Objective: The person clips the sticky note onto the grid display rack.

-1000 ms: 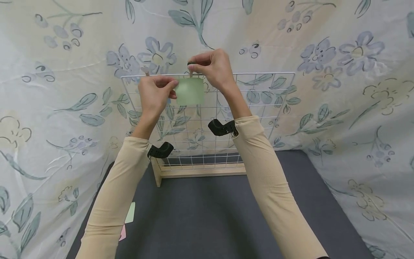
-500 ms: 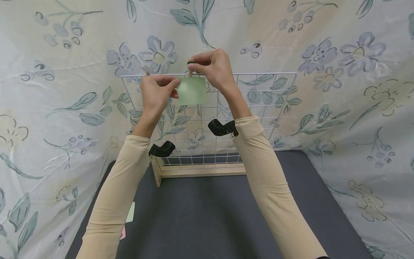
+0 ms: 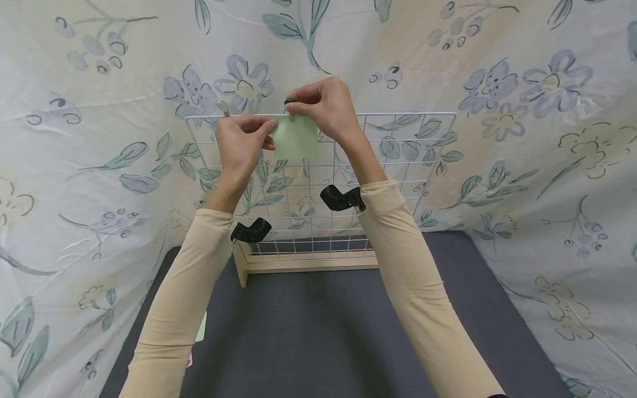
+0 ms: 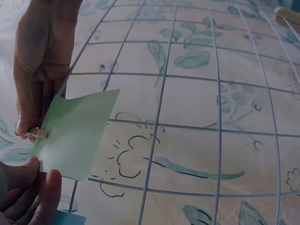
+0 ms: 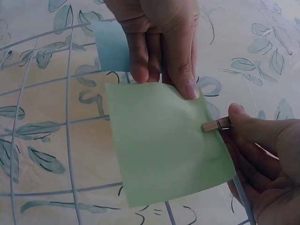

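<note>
A square green paper note [image 3: 297, 139] hangs against the top wire of a white wire grid panel [image 3: 393, 139]. My left hand [image 3: 239, 145] pinches the note's left edge between thumb and fingers. At the note's top edge, my right hand [image 3: 328, 108] pinches a small wooden clothespin [image 5: 216, 124], whose tip lies over the paper in the right wrist view. Behind my left hand a blue note [image 5: 111, 46] shows in part. Another clothespin [image 3: 224, 109] stands on the top wire, left of the green one.
The grid stands in a wooden base [image 3: 311, 264] on a dark table [image 3: 308, 331]. A green paper [image 3: 201, 327] and a pink paper [image 3: 189, 360] lie partly hidden by my left sleeve. Floral cloth [image 3: 547, 166] hangs behind and at both sides.
The clothespin in my right hand has come down over the note's top edge. The note and my left hand have shifted slightly right.
</note>
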Demonstrator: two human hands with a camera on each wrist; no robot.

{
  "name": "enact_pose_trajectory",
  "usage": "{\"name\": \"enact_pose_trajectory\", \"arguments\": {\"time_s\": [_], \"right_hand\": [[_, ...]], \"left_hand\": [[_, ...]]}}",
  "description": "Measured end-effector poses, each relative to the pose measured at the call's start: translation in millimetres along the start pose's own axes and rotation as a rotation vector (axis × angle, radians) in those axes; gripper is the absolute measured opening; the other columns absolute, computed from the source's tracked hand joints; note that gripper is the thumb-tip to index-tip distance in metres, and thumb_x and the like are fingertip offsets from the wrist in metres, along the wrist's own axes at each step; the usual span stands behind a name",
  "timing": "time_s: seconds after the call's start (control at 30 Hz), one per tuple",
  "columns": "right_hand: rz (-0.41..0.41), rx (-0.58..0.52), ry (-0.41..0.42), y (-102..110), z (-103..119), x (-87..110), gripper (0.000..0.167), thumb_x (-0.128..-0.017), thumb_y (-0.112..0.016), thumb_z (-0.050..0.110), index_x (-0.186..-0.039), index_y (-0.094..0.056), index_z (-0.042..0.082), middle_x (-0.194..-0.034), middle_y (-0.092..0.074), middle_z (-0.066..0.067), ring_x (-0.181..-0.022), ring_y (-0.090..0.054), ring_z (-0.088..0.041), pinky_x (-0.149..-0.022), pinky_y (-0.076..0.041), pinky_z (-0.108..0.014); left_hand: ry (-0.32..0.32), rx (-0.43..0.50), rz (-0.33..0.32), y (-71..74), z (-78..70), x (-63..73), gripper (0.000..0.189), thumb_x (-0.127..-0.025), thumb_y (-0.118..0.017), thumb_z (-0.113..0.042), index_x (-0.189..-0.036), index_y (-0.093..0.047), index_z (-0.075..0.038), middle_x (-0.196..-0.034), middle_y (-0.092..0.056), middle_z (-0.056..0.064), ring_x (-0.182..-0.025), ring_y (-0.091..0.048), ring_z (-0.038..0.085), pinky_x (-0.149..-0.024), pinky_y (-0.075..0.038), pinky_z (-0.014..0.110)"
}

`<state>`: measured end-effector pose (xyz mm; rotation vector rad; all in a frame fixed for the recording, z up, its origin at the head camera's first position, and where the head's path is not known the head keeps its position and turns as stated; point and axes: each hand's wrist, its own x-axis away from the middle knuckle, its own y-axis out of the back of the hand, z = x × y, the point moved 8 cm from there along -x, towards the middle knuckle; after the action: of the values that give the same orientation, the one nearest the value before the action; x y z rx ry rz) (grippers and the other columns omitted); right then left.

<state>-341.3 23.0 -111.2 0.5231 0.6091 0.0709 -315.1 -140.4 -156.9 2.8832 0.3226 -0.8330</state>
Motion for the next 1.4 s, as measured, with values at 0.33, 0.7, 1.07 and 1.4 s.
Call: {"name": "enact_pose_trajectory", "arguments": {"time_s": [0.33, 0.7, 1.07, 1.4], "right_hand": [[-0.069, -0.098, 0.057, 8, -4, 12.2, 0.023, -0.088, -0.074, 0.011, -0.109, -0.074, 0.001, -0.106, -0.073, -0.01, -0.09, -0.069, -0.014, -0.08, -0.055, -0.022], [-0.151, -0.244, 0.062, 27, -23, 46.7, 0.017, -0.088, -0.075, 0.009, -0.101, -0.076, -0.001, -0.098, -0.074, -0.014, -0.086, -0.068, -0.017, -0.081, -0.056, -0.025], [-0.096, -0.17, 0.005, 11, -52, 66.5, 0.017, -0.087, -0.075, 0.01, -0.1, -0.077, 0.0, -0.099, -0.074, -0.013, -0.084, -0.069, -0.016, -0.076, -0.056, -0.023], [-0.101, -0.188, -0.012, 11, -74, 80.5, 0.016, -0.088, -0.074, 0.011, -0.1, -0.076, -0.001, -0.097, -0.074, -0.013, -0.084, -0.069, -0.017, -0.079, -0.057, -0.026]], "left_hand": [[-0.073, -0.014, -0.031, -1.1, -0.1, 4.9, 0.018, -0.088, -0.073, -0.008, -0.096, -0.075, 0.008, -0.088, -0.072, 0.021, -0.055, -0.064, 0.014, -0.057, -0.058, 0.021], [-0.039, -0.019, -0.036, 1.1, 7.9, 14.4, 0.017, -0.087, -0.073, -0.005, -0.098, -0.074, 0.008, -0.088, -0.072, 0.021, -0.055, -0.064, 0.012, -0.059, -0.058, 0.019], [-0.029, -0.009, -0.017, 3.0, 27.3, 29.6, 0.017, -0.087, -0.073, -0.003, -0.098, -0.073, 0.011, -0.085, -0.072, 0.021, -0.057, -0.065, 0.011, -0.06, -0.058, 0.019], [-0.041, -0.039, 0.024, 1.5, 41.3, 46.9, 0.017, -0.089, -0.07, -0.001, -0.099, -0.071, 0.014, -0.089, -0.068, 0.032, -0.058, -0.065, 0.01, -0.063, -0.059, 0.021]]}}
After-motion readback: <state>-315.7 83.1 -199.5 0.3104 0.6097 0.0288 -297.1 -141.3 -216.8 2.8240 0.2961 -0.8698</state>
